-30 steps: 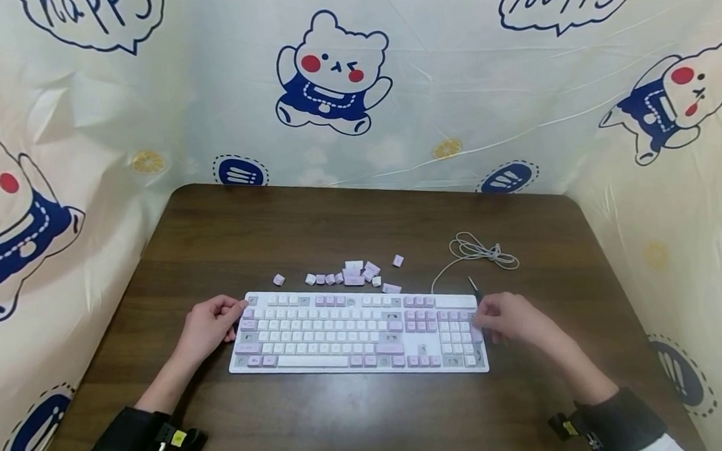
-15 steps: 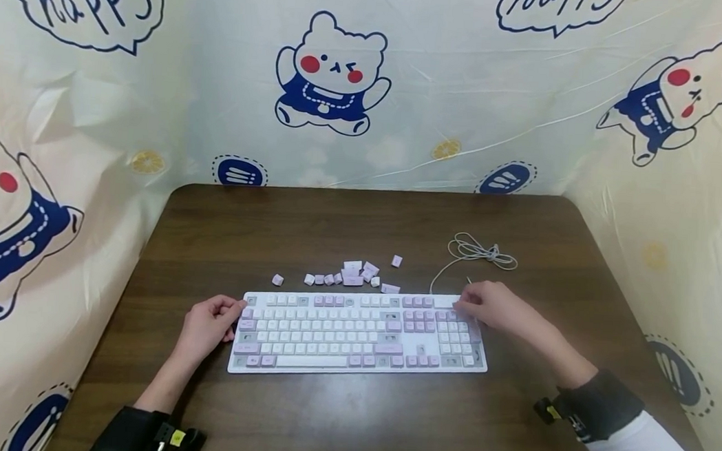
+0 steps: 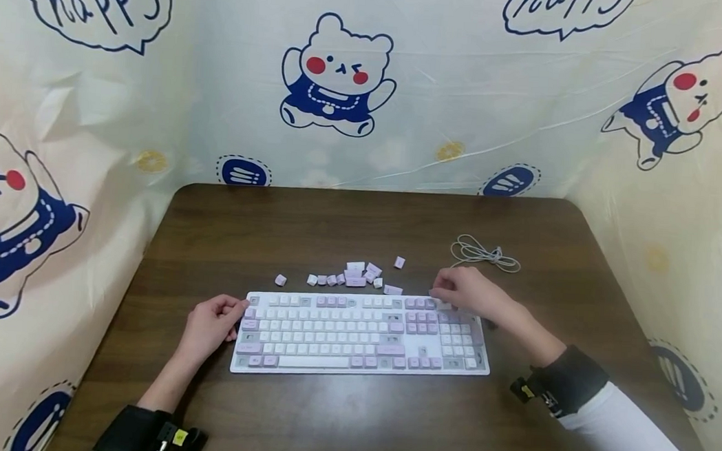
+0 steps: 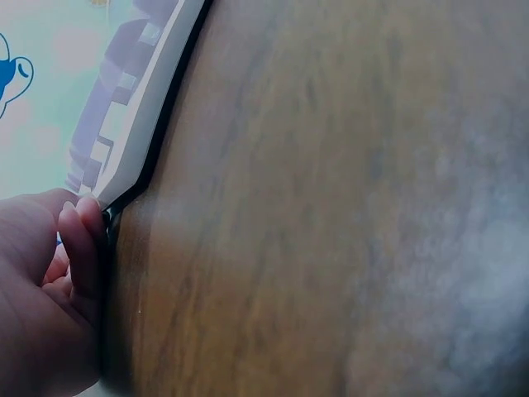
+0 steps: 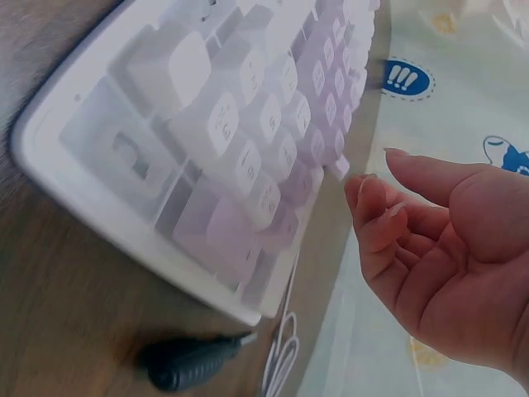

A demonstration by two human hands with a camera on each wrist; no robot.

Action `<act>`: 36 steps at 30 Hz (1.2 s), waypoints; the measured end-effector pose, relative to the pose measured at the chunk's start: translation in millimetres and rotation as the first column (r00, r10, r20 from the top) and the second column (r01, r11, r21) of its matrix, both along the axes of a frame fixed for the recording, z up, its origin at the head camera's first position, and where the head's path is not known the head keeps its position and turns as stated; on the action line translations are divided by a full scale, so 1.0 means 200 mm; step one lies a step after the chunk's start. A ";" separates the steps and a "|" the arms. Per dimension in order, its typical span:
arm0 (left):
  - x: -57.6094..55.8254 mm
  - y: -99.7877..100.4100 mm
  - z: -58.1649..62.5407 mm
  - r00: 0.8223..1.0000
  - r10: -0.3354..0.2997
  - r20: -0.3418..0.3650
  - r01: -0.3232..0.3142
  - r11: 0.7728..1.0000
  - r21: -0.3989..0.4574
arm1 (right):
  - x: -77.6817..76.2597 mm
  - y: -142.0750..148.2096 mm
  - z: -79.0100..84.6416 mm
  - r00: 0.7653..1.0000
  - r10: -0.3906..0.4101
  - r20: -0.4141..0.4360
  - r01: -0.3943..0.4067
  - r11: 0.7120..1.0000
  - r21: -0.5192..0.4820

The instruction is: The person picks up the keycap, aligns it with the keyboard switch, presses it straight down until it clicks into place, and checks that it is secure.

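Note:
A white full-size keyboard [image 3: 322, 349] with white and lilac keycaps lies on the wooden table. At its upper left corner my left hand [image 3: 208, 326] pinches the edge between thumb and fingers, which the left wrist view shows up close. My right hand [image 3: 475, 294] hovers by the keyboard's upper right part. In the right wrist view its fingers are loosely bent, thumb apart from them, with nothing between. Several key positions have no cap, among them a bare socket [image 5: 136, 161] at the near corner. Loose keycaps [image 3: 354, 281] sit in a cluster behind the keyboard.
A screwdriver [image 5: 186, 362] with a black handle lies beside the keyboard's right side. The bundled grey cable [image 3: 489, 257] rests behind my right hand. One lone keycap [image 3: 280, 280] is left of the cluster, another keycap [image 3: 399, 262] behind it. A printed curtain surrounds the table.
My right hand has moved left and away from me, from the keyboard's right edge to its upper right back edge. My left hand stays on the left corner.

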State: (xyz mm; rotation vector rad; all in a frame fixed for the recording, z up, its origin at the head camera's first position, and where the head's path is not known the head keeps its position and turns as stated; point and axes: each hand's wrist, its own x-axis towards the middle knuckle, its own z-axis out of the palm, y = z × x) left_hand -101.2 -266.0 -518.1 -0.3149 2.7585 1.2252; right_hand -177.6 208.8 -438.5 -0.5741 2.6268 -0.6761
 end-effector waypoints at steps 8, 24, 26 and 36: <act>-0.01 0.01 -0.02 1.000 0.002 -0.024 -0.002 1.000 -0.011 | -0.07 -0.06 -0.04 1.000 0.011 -0.002 -0.011 1.000 0.020; 0.00 0.01 0.00 1.000 0.006 0.010 -0.006 1.000 -0.005 | -0.18 -0.12 -0.12 0.998 0.039 -0.040 -0.040 0.999 -0.020; 0.00 0.01 0.00 1.000 0.006 0.005 -0.006 1.000 -0.003 | -0.18 -0.13 -0.12 0.998 0.043 -0.038 -0.043 0.999 -0.012; 0.00 0.00 -0.01 1.000 0.008 0.003 -0.008 1.000 -0.006 | -0.17 -0.20 -0.12 0.997 0.077 -0.032 -0.077 0.997 -0.006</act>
